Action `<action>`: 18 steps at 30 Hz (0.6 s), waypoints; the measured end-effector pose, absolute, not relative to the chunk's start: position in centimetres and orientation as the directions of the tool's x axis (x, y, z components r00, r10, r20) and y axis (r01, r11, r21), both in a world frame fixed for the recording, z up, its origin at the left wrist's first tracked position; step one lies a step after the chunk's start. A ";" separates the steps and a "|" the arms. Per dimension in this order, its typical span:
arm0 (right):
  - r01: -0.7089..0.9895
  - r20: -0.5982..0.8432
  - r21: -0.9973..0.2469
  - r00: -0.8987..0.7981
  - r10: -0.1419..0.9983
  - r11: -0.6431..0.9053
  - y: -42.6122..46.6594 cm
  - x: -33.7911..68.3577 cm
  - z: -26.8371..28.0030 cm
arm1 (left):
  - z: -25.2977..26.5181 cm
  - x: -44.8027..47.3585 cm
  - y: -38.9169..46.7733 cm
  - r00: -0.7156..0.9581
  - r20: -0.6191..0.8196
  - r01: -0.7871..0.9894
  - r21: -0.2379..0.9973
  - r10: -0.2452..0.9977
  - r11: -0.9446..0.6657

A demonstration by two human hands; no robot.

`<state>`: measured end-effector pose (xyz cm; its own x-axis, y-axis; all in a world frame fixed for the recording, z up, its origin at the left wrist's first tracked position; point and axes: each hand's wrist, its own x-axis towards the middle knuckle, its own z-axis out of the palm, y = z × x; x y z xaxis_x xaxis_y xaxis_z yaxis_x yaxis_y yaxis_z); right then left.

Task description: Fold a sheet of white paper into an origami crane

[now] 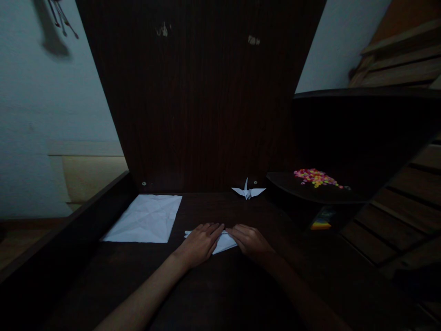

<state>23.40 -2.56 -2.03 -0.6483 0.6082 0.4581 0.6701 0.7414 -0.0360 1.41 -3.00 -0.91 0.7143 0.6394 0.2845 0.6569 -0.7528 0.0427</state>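
A folded piece of white paper [224, 243] lies on the dark table, partly covered by both hands. My left hand [203, 243] rests flat over its left part, fingers stretched toward the far edge; a small paper tip pokes out to the left. On the other end, my right hand [251, 241] lays its outstretched fingers along the paper's upper right edge; its thumb is hidden. The fingertips of the two hands nearly meet. Beyond them stands a white origami crane [248, 191] with spread wings. A larger creased sheet of white paper [146, 219] lies flat to the left.
A tall dark panel [200, 105] rises behind the table. On the right, a low curved shelf [282, 184] carries a heap of small colourful pieces [315, 177], with a yellow-and-dark item [321, 224] beneath. A raised side board [69, 223] borders the left.
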 end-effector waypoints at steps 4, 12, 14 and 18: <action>0.625 0.477 -0.049 -0.670 0.568 0.779 -2.5 23.9 -1.9 | -0.7 1.2 -3.0 0.712 0.277 0.656 0.064 0.645 -0.752; 0.633 0.485 0.088 -0.701 0.522 0.769 -2.8 24.3 -2.2 | -0.6 0.8 -2.8 0.687 0.279 0.675 0.096 0.671 -0.731; 0.638 0.484 0.105 -0.703 0.521 0.763 -2.8 24.4 -2.3 | -0.8 0.8 -2.8 0.688 0.287 0.670 0.102 0.666 -0.736; 0.624 0.514 0.102 -0.700 0.496 0.775 -3.1 24.4 -2.2 | -1.0 0.8 -2.8 0.689 0.294 0.668 0.099 0.663 -0.738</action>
